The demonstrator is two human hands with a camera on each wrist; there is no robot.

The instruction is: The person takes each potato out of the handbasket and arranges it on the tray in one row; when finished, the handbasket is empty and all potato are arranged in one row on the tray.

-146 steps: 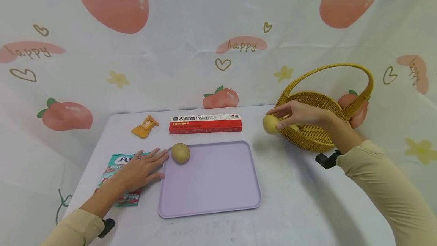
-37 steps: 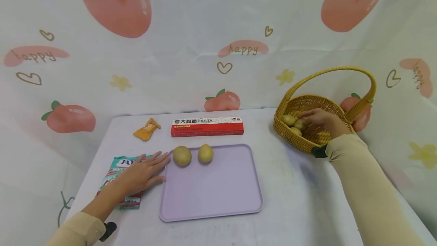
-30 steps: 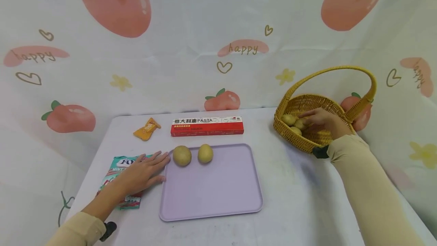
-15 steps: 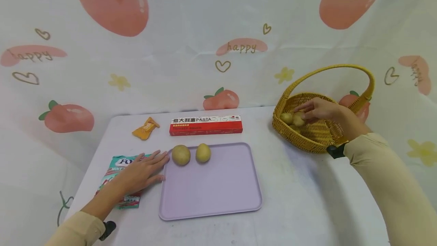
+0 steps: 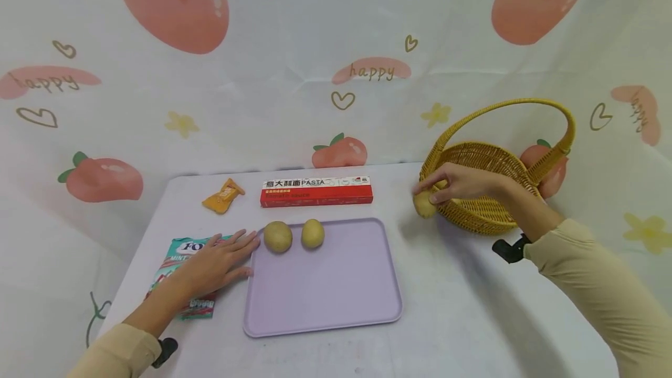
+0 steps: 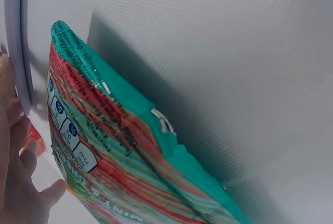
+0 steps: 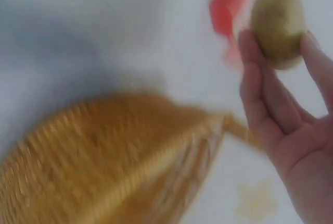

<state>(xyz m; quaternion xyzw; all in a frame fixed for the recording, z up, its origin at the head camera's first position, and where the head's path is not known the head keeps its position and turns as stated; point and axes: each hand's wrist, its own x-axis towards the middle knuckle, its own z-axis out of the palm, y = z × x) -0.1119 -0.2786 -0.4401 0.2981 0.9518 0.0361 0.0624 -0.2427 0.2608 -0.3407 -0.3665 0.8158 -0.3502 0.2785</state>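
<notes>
My right hand (image 5: 462, 182) pinches a potato (image 5: 424, 205) between fingertips and thumb, just outside the left rim of the yellow wicker basket (image 5: 480, 223). In the right wrist view the same potato (image 7: 279, 23) stands clear at the fingertips, above the blurred basket (image 7: 93, 146). A larger brownish potato (image 5: 277, 237) and a smaller yellow potato (image 5: 312, 233) lie side by side in the top left of the lilac tray (image 5: 336, 290). With fingers spread, my left hand (image 5: 220, 264) rests at the tray's left edge, over part of a green-and-red candy bag (image 6: 130, 151).
Behind the tray lies a red-and-white pasta box (image 5: 317, 192). An orange snack packet (image 5: 224, 196) sits at the back left. The basket's tall arched handle (image 5: 525, 101) rises at the right, near the printed backdrop cloth (image 5: 283, 115).
Since about a second ago, my right hand has lifted a potato out of the basket and carried it left past the rim. The smaller potato joined the tray earlier. My left hand stays put.
</notes>
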